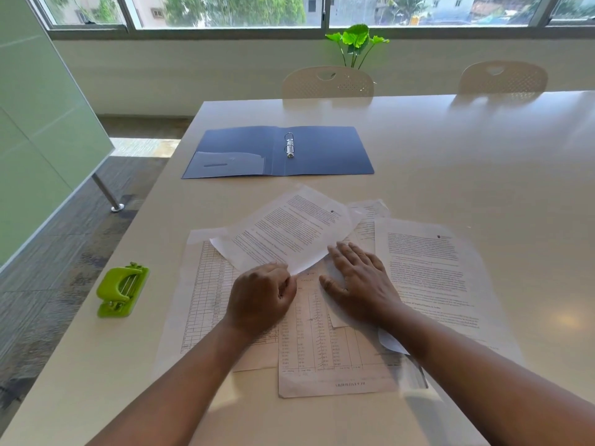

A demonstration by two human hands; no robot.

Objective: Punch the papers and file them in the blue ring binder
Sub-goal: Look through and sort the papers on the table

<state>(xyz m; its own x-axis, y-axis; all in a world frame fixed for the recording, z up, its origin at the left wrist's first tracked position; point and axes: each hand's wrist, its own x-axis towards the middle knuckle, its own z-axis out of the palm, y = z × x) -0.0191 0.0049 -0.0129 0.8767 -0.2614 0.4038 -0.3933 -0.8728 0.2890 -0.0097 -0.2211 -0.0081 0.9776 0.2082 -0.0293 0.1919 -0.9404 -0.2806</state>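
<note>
Several printed papers (pixel 431 272) lie spread and overlapping on the near part of the table. My left hand (pixel 260 297) pinches the near corner of a text sheet (pixel 289 230) that is lifted and tilted above the others. My right hand (pixel 360 281) rests flat with fingers spread on the papers beside it. The blue ring binder (pixel 328 149) lies open farther back, its metal rings (pixel 289 144) at the spine. A green hole punch (pixel 122 289) stands at the left, apart from both hands.
The cream table (pixel 467 149) has its left edge just beyond the punch. Two white chairs (pixel 328 82) stand at the far side, with a green plant (pixel 357 40) behind them. A green glass panel (pixel 42 123) stands on the left.
</note>
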